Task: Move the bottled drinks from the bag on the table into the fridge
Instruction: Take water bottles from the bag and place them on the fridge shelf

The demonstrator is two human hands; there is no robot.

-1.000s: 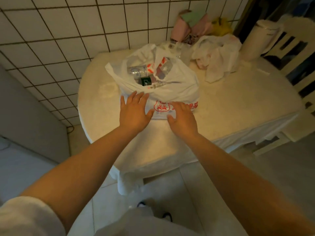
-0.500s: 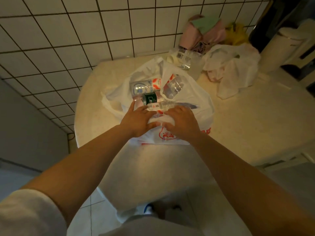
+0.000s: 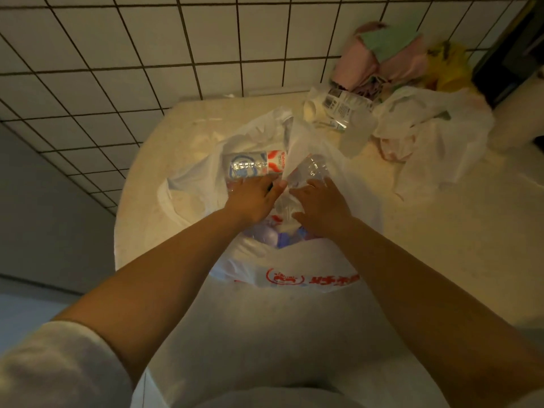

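- White plastic bag [image 3: 297, 269] with red print sits on the table [image 3: 382, 231], mouth gaping; I place everything from it.
- Inside the mouth, both my hands reach among the bottled drinks.
- My left hand [image 3: 253, 198] lies palm-down over the bottles at the mouth's left side; whether its fingers have closed on one I cannot tell.
- My right hand [image 3: 319, 203] curls loosely beside a clear bottle [image 3: 307, 172], fingertips touching it, not clamped.
- Just beyond my left fingertips a red-and-white labelled bottle [image 3: 254, 167] lies on its side, long axis running left-right across the bag.
- I judge the left hand nearer that one.
- No fridge in view.
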